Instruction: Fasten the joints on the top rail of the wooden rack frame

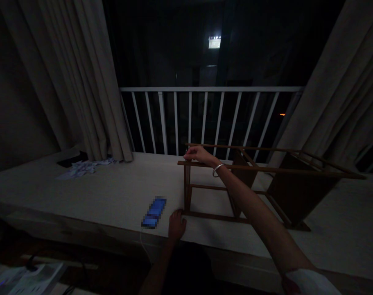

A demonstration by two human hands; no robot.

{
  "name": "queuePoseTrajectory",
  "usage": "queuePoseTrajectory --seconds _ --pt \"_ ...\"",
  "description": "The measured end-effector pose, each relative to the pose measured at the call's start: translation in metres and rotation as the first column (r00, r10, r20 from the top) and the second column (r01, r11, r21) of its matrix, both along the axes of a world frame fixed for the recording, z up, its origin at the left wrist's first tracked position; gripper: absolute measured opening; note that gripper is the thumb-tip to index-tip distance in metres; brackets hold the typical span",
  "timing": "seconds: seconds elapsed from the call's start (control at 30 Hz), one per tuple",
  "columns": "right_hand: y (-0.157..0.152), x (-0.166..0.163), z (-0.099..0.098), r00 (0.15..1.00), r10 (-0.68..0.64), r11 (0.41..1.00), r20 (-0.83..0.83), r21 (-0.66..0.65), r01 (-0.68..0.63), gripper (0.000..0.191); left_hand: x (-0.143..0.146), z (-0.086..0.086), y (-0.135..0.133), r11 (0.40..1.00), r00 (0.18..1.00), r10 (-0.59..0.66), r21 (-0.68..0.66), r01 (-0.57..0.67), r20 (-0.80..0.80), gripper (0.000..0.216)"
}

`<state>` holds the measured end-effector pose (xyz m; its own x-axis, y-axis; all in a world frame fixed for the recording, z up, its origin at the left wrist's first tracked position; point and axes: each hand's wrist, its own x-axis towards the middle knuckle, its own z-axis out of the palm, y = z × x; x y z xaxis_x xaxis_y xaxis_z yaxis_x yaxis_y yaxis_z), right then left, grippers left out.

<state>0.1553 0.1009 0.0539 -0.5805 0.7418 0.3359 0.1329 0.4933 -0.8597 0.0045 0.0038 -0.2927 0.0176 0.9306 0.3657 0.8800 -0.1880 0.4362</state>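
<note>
While the wooden frame (293, 196) lies on its side on the worktop (112, 192), the right hand (197, 155) closes narrowly over the end of its upper rail. The left hand (176, 224) rests flat, fingers loose, against its lower corner. A blue phone (154, 211) lies just beside the left hand, and papers (82, 168) sit far left.

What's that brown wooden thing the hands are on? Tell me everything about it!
It is a dark brown wooden frame, made of thin rails and legs with two solid panels towards its right end. It looks tipped on its side, lying on the pale ledge before the white railing. The right hand rests on the left end of its top rail, and the left hand lies flat on the ledge, fingertips at its bottom left corner.
</note>
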Motion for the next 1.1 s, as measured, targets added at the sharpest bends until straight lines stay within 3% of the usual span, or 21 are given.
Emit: queuePoseTrajectory --seconds 0.3,0.57,0.67,0.8,0.87,0.93,1.0,1.1 --pt "0.006 -0.001 -0.003 1.0 0.017 1.0 -0.002 -0.002 -0.017 0.03 -0.001 -0.005 0.001 1.0 0.998 -0.004 0.026 0.003 0.066 0.046" --pt "0.006 0.0 -0.004 1.0 0.007 1.0 0.013 0.001 -0.007 0.032 -0.002 0.0 -0.011 0.993 0.957 0.05 0.092 -0.079 0.284 0.054" --pt "0.005 0.0 -0.004 1.0 0.016 1.0 0.01 -0.005 -0.016 0.032 -0.006 -0.004 -0.015 0.977 0.889 0.118 0.108 -0.184 0.443 0.05" --pt "0.006 0.0 -0.004 0.999 0.036 0.999 -0.011 -0.005 -0.036 0.031 -0.01 0.002 -0.018 0.955 0.717 0.199 0.033 -0.296 0.668 0.024" --pt "0.007 0.0 -0.005 0.999 0.045 0.999 -0.025 -0.011 -0.045 0.031 -0.01 0.02 -0.018 0.946 0.654 0.19 0.043 -0.322 0.732 0.016" --pt "0.008 0.0 -0.006 0.998 0.051 0.999 -0.029 -0.015 -0.052 0.031 -0.01 0.051 -0.017 0.926 0.621 0.152 0.108 -0.361 0.769 0.015" --pt "0.01 0.0 -0.007 0.998 0.049 0.999 -0.029 -0.01 -0.049 0.031 -0.011 0.095 -0.015 0.885 0.605 0.098 0.209 -0.415 0.79 0.014" --pt "0.011 0.0 -0.007 0.998 0.052 0.999 -0.029 0.001 -0.052 0.031 -0.012 0.177 -0.011 0.811 0.612 -0.036 0.381 -0.444 0.79 0.01"
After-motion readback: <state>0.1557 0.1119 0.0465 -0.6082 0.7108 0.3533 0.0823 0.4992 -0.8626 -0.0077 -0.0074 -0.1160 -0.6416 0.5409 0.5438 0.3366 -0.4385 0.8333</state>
